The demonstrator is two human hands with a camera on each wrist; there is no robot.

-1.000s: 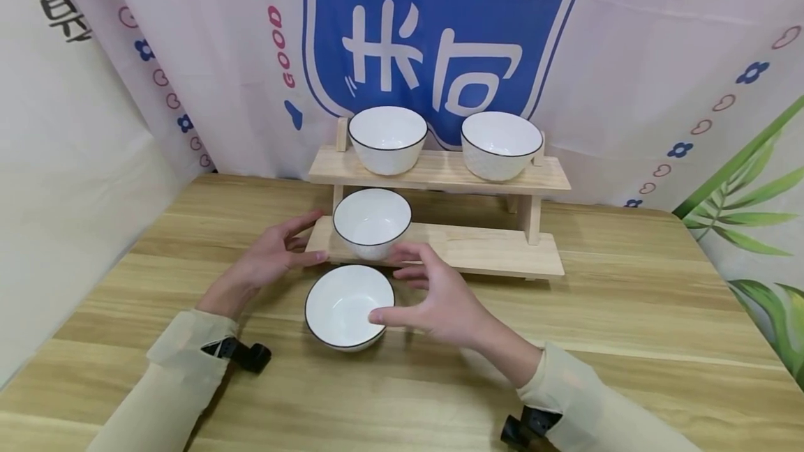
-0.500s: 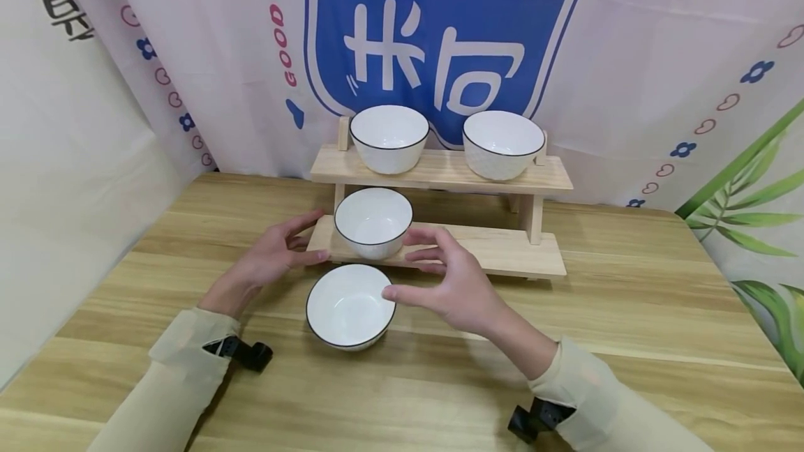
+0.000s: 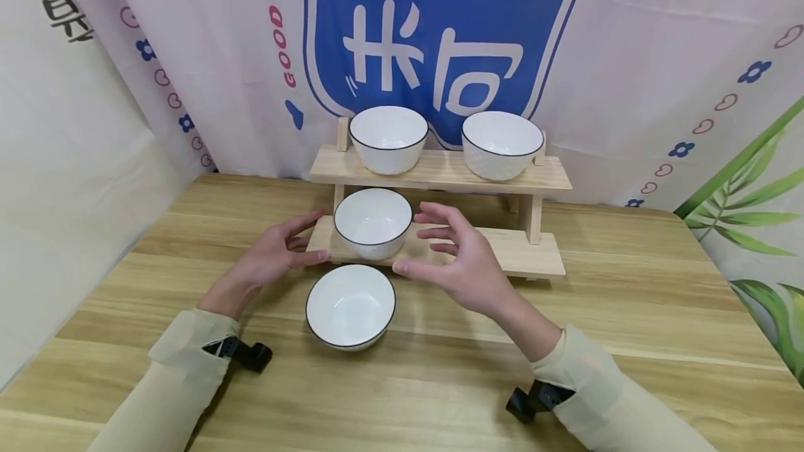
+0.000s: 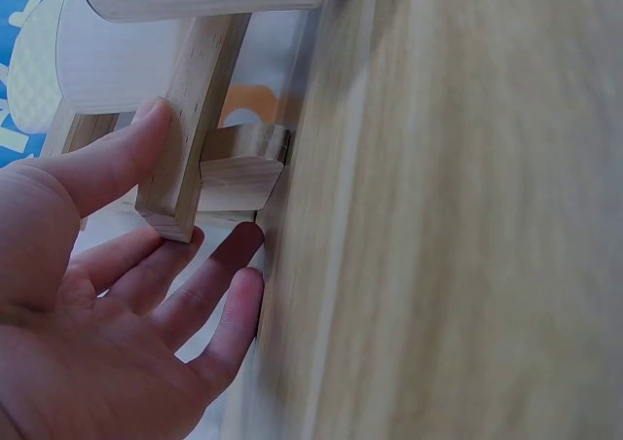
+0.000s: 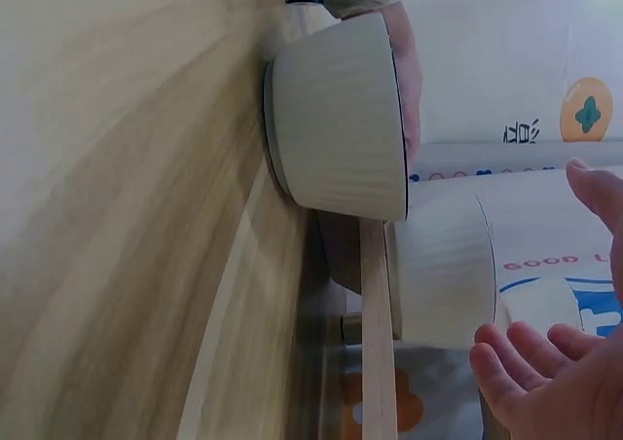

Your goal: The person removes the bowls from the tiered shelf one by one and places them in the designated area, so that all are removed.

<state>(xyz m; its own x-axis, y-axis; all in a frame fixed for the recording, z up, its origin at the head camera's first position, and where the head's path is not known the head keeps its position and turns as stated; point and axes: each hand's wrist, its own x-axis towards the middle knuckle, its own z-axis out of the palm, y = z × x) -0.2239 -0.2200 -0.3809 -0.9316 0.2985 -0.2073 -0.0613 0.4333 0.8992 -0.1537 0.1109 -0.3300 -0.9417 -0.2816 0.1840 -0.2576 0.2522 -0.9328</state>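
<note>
My left hand (image 3: pixel 270 253) holds the left end of the lower board of a two-tier wooden shelf (image 3: pixel 540 257); in the left wrist view the thumb (image 4: pixel 146 133) lies on the board's front edge and fingers touch its end. A white bowl with a dark rim (image 3: pixel 373 225) stands on that board's left part. Just right of it, my right hand (image 3: pixel 467 264) hovers with loosely bent, spread fingers, holding nothing. Another white bowl (image 3: pixel 350 307) sits on the table in front of the shelf, between the hands. The right wrist view shows this bowl (image 5: pixel 336 119) from the side.
Two more white bowls, a left one (image 3: pixel 389 139) and a right one (image 3: pixel 501 145), stand on the upper tier. The wooden table (image 3: pixel 628 312) stretches out on both sides. Behind the shelf hangs a printed curtain (image 3: pixel 641 89).
My right hand has drawn back to the right, its thumb leaving the front bowl and its fingers the shelf bowl. The left hand and the bowls stay where they were.
</note>
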